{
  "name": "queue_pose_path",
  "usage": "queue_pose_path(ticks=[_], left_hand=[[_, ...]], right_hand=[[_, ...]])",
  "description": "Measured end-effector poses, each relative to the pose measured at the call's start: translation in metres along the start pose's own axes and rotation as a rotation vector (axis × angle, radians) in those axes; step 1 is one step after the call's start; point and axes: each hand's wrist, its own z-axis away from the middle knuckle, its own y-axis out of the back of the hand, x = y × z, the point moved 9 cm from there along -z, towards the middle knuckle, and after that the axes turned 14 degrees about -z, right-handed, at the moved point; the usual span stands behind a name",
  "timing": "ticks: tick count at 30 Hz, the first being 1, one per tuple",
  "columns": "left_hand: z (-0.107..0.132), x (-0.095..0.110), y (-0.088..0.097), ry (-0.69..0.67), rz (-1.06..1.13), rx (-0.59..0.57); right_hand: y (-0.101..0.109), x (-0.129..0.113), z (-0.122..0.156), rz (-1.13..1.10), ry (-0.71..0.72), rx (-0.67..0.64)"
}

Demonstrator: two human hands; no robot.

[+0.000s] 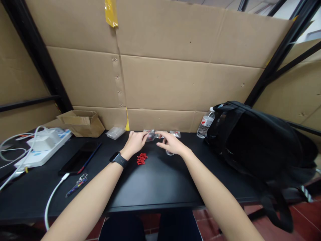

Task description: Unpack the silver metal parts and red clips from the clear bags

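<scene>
My left hand (136, 142), with a dark watch on its wrist, is closed at the far side of the black table. Between its thumb and fingers is the edge of a small clear plastic bag (151, 137) with something red in it. My right hand (172, 143) hovers just to the right, thumb and fingers apart, holding nothing I can see. Under its palm a small clear round object (170, 153) shows in part. A pile of small red pieces (141, 158) lies on the table below my left hand. Behind my hands lies another small clear packet (175, 134), with red bits inside.
Left are a stack of clear bags (115, 133), an open cardboard box (82, 124), a white power strip (54, 147), a phone (80, 158) on a cable and a keychain (77, 184). Right are a water bottle (205, 124) and a black backpack (255, 147). Cardboard walls the back.
</scene>
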Motion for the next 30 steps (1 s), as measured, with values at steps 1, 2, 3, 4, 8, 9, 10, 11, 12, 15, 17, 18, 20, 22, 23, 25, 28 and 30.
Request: queue_pose_path(ticks=[1, 2, 3, 4, 8, 9, 10, 11, 12, 15, 17, 18, 20, 22, 23, 25, 28, 30], left_hand=[[0.0, 0.006, 0.002, -0.01, 0.012, 0.007], [0.0, 0.011, 0.004, -0.017, 0.023, 0.01], [0.001, 0.014, 0.004, -0.02, 0.031, 0.008], [0.001, 0.016, 0.003, -0.019, 0.035, 0.002], [0.001, 0.013, -0.005, 0.0, 0.014, -0.031], [0.001, 0.012, -0.007, 0.0, 0.01, -0.037], [0.001, 0.011, -0.008, -0.003, 0.009, -0.043], [0.001, 0.011, -0.01, -0.008, 0.01, -0.05], [0.002, 0.012, -0.011, -0.015, 0.011, -0.058], [0.002, 0.014, -0.012, -0.031, 0.014, -0.072], [0.002, 0.015, -0.011, -0.035, 0.019, -0.071], [0.003, 0.015, -0.011, -0.035, 0.024, -0.07], [0.003, 0.015, -0.011, -0.034, 0.037, -0.074], [0.003, 0.014, -0.011, -0.026, 0.042, -0.07], [0.002, 0.013, -0.01, -0.018, 0.041, -0.062], [0.002, 0.012, -0.007, -0.002, 0.035, -0.04], [0.002, 0.011, -0.005, 0.013, 0.028, -0.019], [0.002, 0.012, -0.005, 0.018, 0.027, -0.019]], right_hand=[[-0.003, -0.006, 0.0, 0.006, 0.022, -0.012], [-0.005, -0.011, 0.0, 0.014, 0.037, -0.021], [-0.007, -0.014, 0.0, 0.02, 0.044, -0.025], [-0.007, -0.017, 0.0, 0.019, 0.043, -0.016], [-0.002, -0.019, 0.001, 0.019, 0.014, 0.041], [-0.003, -0.02, 0.001, 0.037, 0.016, 0.025], [-0.005, -0.02, 0.002, 0.057, 0.02, 0.002], [-0.008, -0.021, 0.002, 0.072, 0.023, -0.022], [-0.01, -0.021, 0.002, 0.079, 0.025, -0.039], [-0.013, -0.02, 0.003, 0.08, 0.025, -0.052], [-0.015, -0.02, 0.004, 0.09, 0.022, -0.063], [-0.016, -0.019, 0.004, 0.096, 0.018, -0.067], [-0.016, -0.018, 0.004, 0.109, 0.01, -0.072], [-0.014, -0.014, 0.003, 0.136, -0.006, -0.064], [-0.012, -0.011, 0.003, 0.159, -0.022, -0.064], [-0.012, -0.002, 0.003, 0.212, -0.069, -0.089], [-0.015, 0.011, 0.005, 0.263, -0.119, -0.171], [-0.016, 0.015, 0.006, 0.266, -0.119, -0.2]])
